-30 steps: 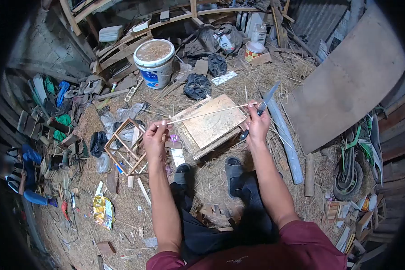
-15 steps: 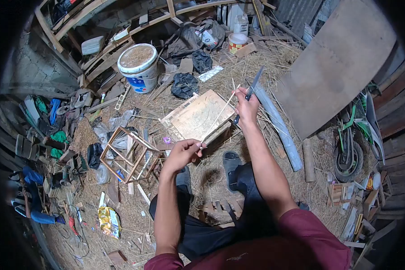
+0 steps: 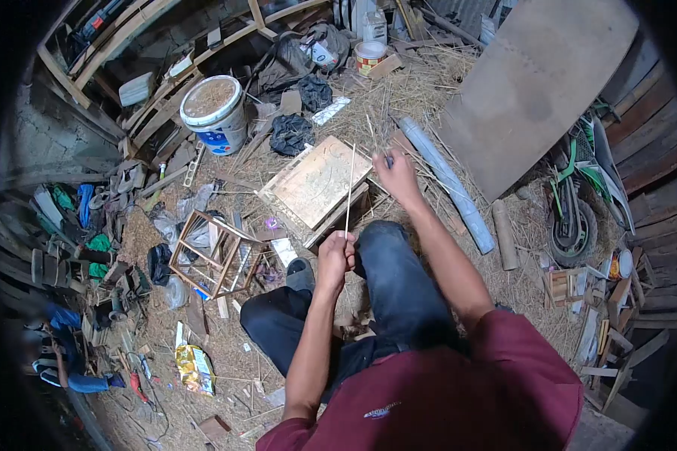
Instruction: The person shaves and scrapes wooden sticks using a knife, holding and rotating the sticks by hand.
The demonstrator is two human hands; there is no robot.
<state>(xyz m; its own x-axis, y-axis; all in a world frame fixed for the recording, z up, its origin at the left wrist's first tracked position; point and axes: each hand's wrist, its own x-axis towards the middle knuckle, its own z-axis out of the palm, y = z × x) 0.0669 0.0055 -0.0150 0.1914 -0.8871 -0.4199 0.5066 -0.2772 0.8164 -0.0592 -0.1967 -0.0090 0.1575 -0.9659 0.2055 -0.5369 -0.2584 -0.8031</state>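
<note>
The left hand (image 3: 335,259) pinches a thin stick (image 3: 350,180) jutting forward from its fingers (image 3: 346,240), while the right hand (image 3: 400,180) curls around a knife (image 3: 389,161), best kept angled away from that pinch.

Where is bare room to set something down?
The low wooden platform has a mostly bare top, between its nearest black bag and the left hand; in view, the thin stick crosses its right side. The floor around the wooden frame is crowded.
</note>
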